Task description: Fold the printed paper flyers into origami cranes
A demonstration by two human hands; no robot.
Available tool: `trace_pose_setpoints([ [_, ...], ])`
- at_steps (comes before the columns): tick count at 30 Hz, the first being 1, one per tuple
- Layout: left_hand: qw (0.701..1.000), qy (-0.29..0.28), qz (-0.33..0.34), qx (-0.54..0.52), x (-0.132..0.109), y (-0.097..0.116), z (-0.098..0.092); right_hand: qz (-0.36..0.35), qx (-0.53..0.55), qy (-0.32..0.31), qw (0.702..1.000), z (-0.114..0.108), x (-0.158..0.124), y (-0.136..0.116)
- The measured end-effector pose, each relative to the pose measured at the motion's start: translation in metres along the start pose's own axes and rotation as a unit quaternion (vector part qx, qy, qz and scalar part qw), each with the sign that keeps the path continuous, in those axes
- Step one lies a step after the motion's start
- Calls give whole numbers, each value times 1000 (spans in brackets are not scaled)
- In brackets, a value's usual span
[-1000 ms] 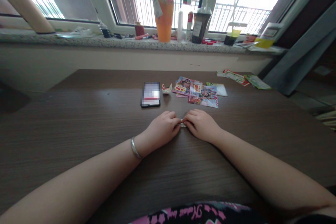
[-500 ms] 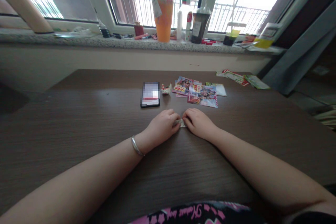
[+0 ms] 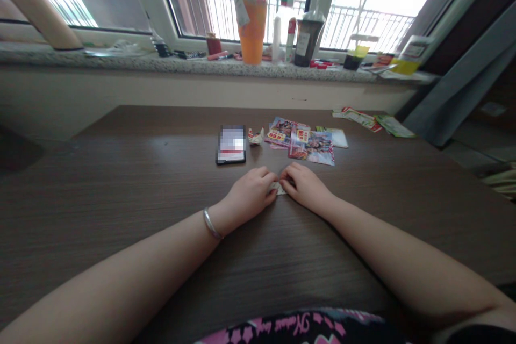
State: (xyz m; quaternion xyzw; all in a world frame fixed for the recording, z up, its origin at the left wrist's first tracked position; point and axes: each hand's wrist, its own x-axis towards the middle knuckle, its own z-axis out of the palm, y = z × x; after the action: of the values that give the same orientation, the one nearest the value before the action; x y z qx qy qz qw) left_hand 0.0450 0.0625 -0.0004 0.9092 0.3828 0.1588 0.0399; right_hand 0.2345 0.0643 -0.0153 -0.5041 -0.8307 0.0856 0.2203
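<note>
Both my hands rest on the dark wooden table, fingertips meeting over a small folded piece of paper. My left hand, with a silver bangle on its wrist, has its fingers curled and pinches the paper's left side. From the right, my right hand pinches it too with bent fingers. Most of the paper is hidden under the fingers. Just beyond my hands lie a phone, a small crumpled paper scrap and several colourful printed leaflets.
More leaflets lie at the table's far right corner. The stone windowsill behind holds an orange cup, a dark drink cup, bottles, pens and small containers. A cardboard tube leans at the far left.
My hands have shifted slightly away from me, and the fingers have reworked their pinch on the small paper, which shows a little more between them.
</note>
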Motion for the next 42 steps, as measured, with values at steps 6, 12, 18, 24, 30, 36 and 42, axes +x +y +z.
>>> trace_pose_setpoints([
  [6, 1000, 0, 1, 11, -1, -1, 1, -11, 23, 10, 1000, 1, 1, 3],
  [12, 1000, 6, -19, 4, 0, -3, 2, -34, 49, 15, 998, 1, -1, 9],
  [18, 999, 0, -30, -14, 0, -4, 0, -46, 65, 19, 997, 0, -2, 11],
  [24, 999, -4, -39, -35, 0, -4, -1, -51, 65, 13, 997, -3, -4, 9],
  [30, 998, 16, -26, -60, -1, -6, 1, -54, 39, 3, 998, -8, -8, 4],
  [36, 998, 40, 18, -47, -1, -8, 1, -71, 0, 0, 997, -11, -13, -1],
  [42, 997, 42, 41, -45, -2, -9, 2, -59, -11, -6, 998, -11, -14, -3],
])
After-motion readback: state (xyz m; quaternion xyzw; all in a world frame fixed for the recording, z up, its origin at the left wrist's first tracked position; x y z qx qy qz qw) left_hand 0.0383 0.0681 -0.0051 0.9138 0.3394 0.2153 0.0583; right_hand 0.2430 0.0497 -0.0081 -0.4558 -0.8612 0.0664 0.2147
